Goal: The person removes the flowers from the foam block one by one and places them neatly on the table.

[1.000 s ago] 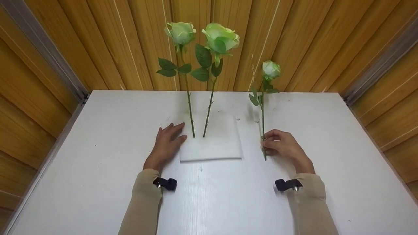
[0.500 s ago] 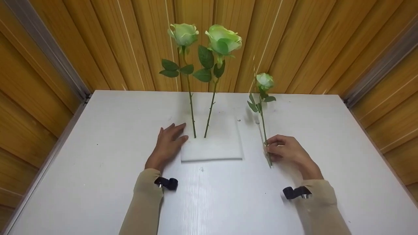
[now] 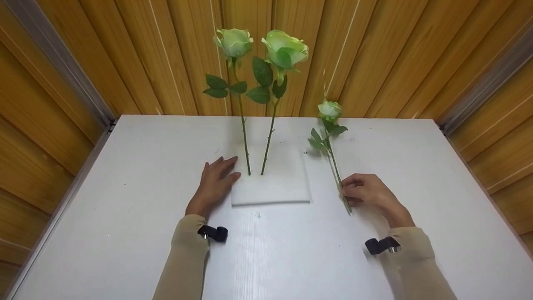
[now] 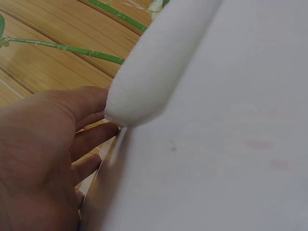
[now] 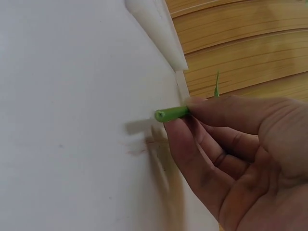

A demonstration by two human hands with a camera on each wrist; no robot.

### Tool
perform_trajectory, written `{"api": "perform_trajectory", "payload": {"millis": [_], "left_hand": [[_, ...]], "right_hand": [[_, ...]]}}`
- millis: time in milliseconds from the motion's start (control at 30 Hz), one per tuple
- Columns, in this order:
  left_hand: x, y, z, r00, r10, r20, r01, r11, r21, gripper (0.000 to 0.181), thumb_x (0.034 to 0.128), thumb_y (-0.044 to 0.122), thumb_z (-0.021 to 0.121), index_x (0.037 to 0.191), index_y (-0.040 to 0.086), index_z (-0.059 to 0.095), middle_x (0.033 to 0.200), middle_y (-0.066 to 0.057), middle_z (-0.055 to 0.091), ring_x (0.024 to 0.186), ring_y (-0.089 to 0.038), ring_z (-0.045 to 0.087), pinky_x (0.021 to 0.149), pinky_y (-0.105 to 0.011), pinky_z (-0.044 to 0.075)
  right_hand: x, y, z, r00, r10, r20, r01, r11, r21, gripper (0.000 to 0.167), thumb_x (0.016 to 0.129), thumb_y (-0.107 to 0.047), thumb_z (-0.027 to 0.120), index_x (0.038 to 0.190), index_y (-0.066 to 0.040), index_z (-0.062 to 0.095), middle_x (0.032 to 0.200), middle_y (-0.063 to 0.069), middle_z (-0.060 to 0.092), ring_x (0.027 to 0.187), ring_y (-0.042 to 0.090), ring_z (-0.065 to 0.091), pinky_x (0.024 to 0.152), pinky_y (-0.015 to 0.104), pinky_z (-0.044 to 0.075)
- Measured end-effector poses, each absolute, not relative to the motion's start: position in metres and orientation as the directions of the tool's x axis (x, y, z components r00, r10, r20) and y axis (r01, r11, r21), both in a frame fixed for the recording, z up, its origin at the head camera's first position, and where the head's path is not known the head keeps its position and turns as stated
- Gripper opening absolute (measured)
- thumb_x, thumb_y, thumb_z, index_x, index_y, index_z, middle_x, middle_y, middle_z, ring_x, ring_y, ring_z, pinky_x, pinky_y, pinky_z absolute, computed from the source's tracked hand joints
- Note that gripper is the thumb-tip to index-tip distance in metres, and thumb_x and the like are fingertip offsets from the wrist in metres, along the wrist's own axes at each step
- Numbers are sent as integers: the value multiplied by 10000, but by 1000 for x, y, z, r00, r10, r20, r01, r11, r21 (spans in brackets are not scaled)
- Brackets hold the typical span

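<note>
R grip (image 3: 368,191): rose (image 3: 328,143) lower vs b4

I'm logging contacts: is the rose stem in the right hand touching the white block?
Apart. The head view shows a strip of tabletop between the rose stem held in the right hand and the white block.

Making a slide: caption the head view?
Two green roses stand in a white block the left hand touches; the right hand pinches a third rose.
</note>
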State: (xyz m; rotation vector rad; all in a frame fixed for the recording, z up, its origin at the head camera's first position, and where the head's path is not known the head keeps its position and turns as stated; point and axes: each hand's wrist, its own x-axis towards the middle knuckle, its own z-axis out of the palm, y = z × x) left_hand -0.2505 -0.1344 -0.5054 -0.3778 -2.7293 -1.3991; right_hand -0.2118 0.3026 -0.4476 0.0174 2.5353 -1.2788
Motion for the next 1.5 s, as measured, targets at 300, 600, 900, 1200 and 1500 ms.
{"api": "perform_trajectory", "payload": {"millis": [300, 600, 900, 1200, 1500], "left_hand": [[-249, -134, -503, -976, 192, 102, 195, 569, 799, 540, 1063, 287, 657, 1556, 94, 551, 1583, -119, 530, 1574, -344, 284, 1309, -446, -77], [-249, -135, -503, -976, 187, 116, 204, 571, 795, 532, 1056, 269, 665, 1541, 76, 565, 1571, -137, 540, 1566, -354, 301, 1311, -457, -63], [-249, -134, -503, -977, 176, 120, 200, 566, 799, 521, 1047, 247, 673, 1529, 74, 579, 1565, -143, 545, 1563, -355, 308, 1313, -455, -51], [-250, -133, -504, -972, 183, 150, 228, 558, 798, 514, 1037, 217, 683, 1517, 57, 588, 1553, -135, 560, 1556, -370, 319, 1311, -490, -51], [-249, -134, -504, -971, 181, 158, 233, 556, 797, 502, 1032, 212, 685, 1502, 55, 603, 1540, -141, 572, 1552, -368, 329, 1311, -488, -48]], "right_hand": [[-209, 301, -457, -962, -107, -252, 145, 582, -800, 304, 945, -77, 796, 1197, 76, 723, 934, 69, 740, 817, 154, 727, 740, 271, 647], [-208, 297, -459, -968, -89, -233, 145, 560, -816, 257, 944, -28, 780, 1163, 94, 720, 903, 78, 743, 792, 155, 729, 719, 271, 647], [-211, 292, -455, -988, -41, -146, 104, 522, -846, 293, 979, -74, 752, 1204, 105, 692, 982, 119, 753, 829, 158, 727, 735, 253, 636], [-217, 270, -445, -998, -25, 60, -66, 413, -908, 321, 975, -45, 764, 1243, 113, 687, 1089, 206, 741, 927, 129, 732, 829, 228, 623], [-226, 247, -442, -986, -39, 165, -168, 359, -918, 270, 976, -10, 751, 1224, 88, 703, 1104, 184, 746, 976, 103, 723, 861, 225, 615]]}}
